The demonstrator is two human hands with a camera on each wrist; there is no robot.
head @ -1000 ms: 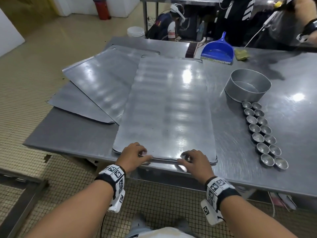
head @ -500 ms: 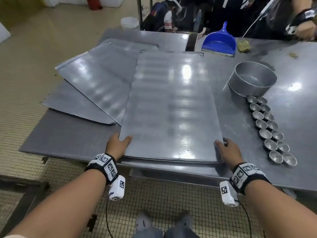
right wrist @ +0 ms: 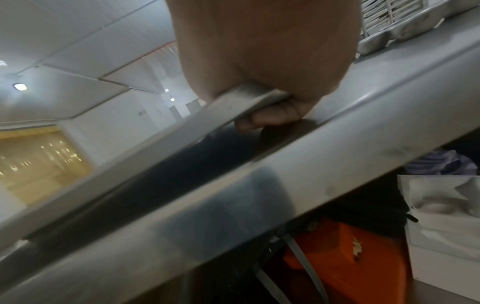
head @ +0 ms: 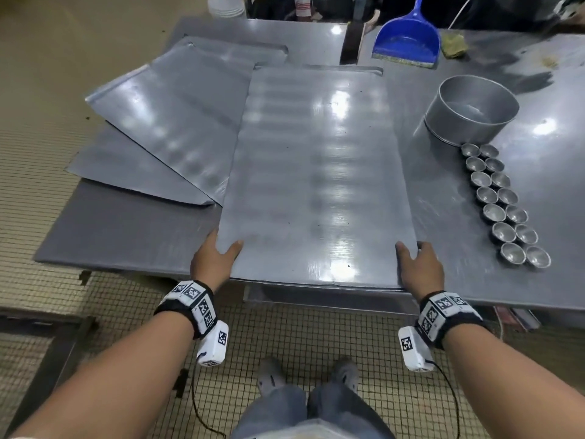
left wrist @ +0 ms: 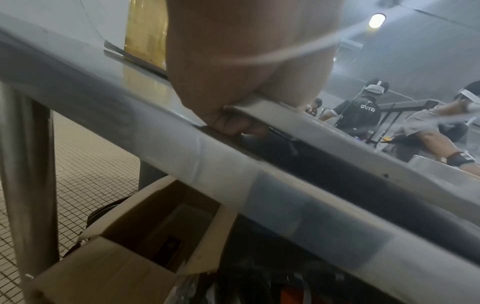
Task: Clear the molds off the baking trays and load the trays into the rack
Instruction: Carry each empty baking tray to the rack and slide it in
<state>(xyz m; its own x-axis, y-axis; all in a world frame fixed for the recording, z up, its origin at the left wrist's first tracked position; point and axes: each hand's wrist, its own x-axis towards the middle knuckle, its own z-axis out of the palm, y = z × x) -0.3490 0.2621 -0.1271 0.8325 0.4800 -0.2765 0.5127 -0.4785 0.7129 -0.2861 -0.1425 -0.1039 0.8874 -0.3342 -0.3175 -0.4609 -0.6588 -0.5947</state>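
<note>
A long flat metal baking tray lies lengthwise in front of me on the steel table, its near end raised slightly. My left hand grips its near left corner, thumb on top, fingers curled under the edge. My right hand grips the near right corner the same way, fingers under the tray's rim. Two more trays lie overlapped at the left. Several small round molds stand in two rows on the table to the right.
A round metal pan stands behind the molds, a blue dustpan and a sponge at the back. Boxes sit under the table. People work at the far side. A dark metal frame stands low at my left.
Both hands slid from the middle of the tray's near edge out to its two near corners and took hold there. The tray's near end has come up a little.
</note>
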